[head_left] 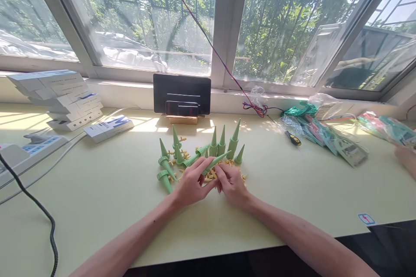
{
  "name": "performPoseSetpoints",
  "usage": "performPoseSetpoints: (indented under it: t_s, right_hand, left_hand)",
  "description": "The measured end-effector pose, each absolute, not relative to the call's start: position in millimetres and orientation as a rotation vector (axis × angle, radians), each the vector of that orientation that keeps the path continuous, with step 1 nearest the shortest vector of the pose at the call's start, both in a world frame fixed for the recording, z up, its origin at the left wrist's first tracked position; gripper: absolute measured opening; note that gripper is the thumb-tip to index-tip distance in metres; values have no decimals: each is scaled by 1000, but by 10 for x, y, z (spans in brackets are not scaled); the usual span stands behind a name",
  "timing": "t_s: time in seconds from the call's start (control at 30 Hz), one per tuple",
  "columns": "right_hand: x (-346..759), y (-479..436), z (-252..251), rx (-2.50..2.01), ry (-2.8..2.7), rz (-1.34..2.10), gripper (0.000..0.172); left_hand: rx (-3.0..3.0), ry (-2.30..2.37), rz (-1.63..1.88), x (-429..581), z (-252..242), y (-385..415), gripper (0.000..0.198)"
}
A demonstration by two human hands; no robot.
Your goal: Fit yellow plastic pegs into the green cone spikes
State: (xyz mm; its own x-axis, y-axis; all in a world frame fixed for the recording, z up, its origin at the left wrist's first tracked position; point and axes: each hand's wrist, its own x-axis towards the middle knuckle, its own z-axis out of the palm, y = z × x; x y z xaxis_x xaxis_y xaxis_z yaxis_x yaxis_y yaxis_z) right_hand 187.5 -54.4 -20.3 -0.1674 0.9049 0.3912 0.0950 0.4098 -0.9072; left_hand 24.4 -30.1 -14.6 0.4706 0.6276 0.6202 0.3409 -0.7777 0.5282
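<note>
Closed around a green cone [217, 161], my left hand [192, 181] keeps it tilted, its tip toward the upper right. My right hand [232, 183] is closed in a pinch beside the cone's lower part; whatever its fingertips hold is hidden. Small yellow pieces [211, 175] lie in a pile under and behind both hands. Several green cones [233, 140] stand upright behind the pile. Other green cones [165, 181] lie on their sides at the left of it.
A tablet [182, 88] and a phone stand by the window. White boxes [69, 97] are stacked at the left, near a power strip [42, 151]. Bagged items [325, 134] and a screwdriver [293, 138] lie at the right. Another person's hand [405, 160] shows at the right edge.
</note>
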Motion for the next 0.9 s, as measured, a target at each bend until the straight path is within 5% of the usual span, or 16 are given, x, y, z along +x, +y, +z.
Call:
performPoseSetpoints:
  t_s: [0.9]
  right_hand:
    - [1894,-553,-195,-855,-1711,900,24]
  left_hand:
    - [2388,764,1198,260,-153,-318,57]
